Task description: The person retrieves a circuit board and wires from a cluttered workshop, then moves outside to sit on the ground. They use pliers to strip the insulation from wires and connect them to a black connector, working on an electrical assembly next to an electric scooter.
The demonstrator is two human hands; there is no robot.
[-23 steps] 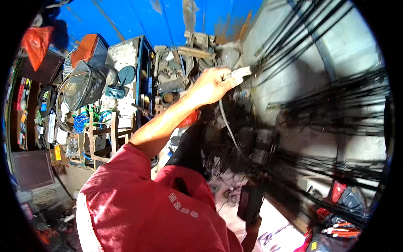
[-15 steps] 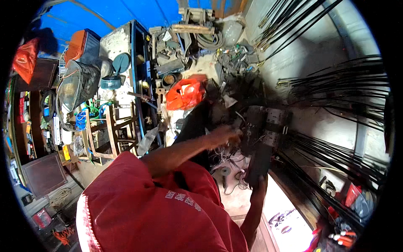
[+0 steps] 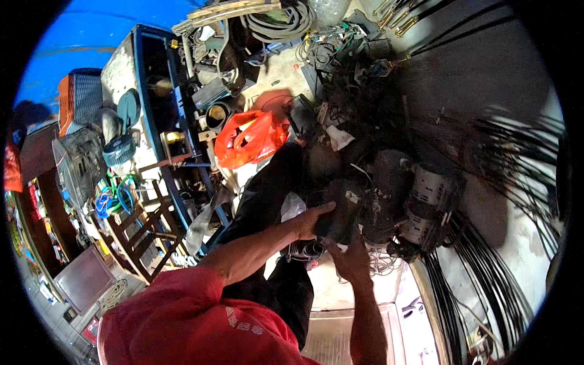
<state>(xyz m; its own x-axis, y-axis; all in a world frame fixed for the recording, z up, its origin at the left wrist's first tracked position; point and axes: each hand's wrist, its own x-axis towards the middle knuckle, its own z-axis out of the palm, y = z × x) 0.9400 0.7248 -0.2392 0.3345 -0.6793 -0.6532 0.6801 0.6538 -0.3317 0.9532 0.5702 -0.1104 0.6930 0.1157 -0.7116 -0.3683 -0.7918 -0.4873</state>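
A dark, box-shaped object [image 3: 342, 210] with a small pale mark on it is between my hands; its exact kind cannot be made out in the shadow. My left hand [image 3: 311, 222] grips its left side, the thumb lying along the edge. At its lower end, my right hand [image 3: 351, 258] closes on it from below. Just to the right stand dark machine-like units [image 3: 389, 188], one of them with grey metal casings [image 3: 429, 188]. A clear plastic bag [image 3: 293, 207] lies beside my left wrist.
An orange-red plastic bag [image 3: 252, 139] sits ahead on the left, next to a blue metal frame [image 3: 159, 115]. Long black cables [image 3: 496, 280] hang along the right wall. Coiled grey hose [image 3: 283, 24] and tangled wires [image 3: 331, 52] lie at the far end. A wooden chair [image 3: 143, 228] stands left.
The dark object has moved up and left, from my right hand alone into both hands. My left hand has come down onto it. The view has also shifted.
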